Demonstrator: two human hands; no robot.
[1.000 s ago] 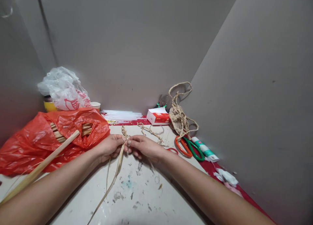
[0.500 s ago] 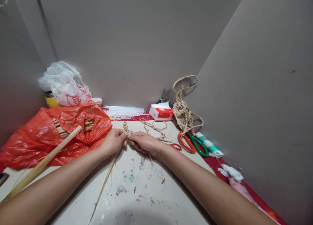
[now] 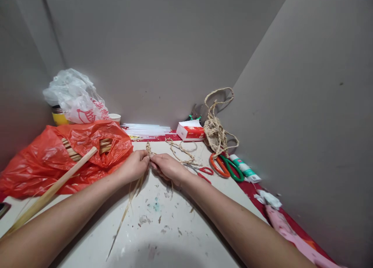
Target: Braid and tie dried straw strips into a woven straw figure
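Note:
My left hand (image 3: 136, 165) and my right hand (image 3: 166, 167) meet over the middle of the white board, fingertips pinched close together. Both are closed on a braided straw cord (image 3: 148, 147), whose short plaited end pokes up beyond the fingers. From under my left hand a long loose straw strand (image 3: 124, 215) trails down toward me, tapering to a thin tip. Thinner strands hang below my right hand. Where the fingertips join, the crossing of the strands is hidden.
An orange-red plastic bag (image 3: 32, 159) of dried stalks lies left, with a long pale stalk (image 3: 64, 178) across it. Behind my right hand are a thin braided loop (image 3: 186, 157) and red-handled scissors (image 3: 205, 171). Rightward sit a tissue box (image 3: 190, 133), coiled straw rope (image 3: 215, 132) and large scissors (image 3: 220, 167).
The view has shifted slightly. My hands stay together at the cord; the left hand has turned a little, and more of the red-handled scissors shows beside my right wrist.

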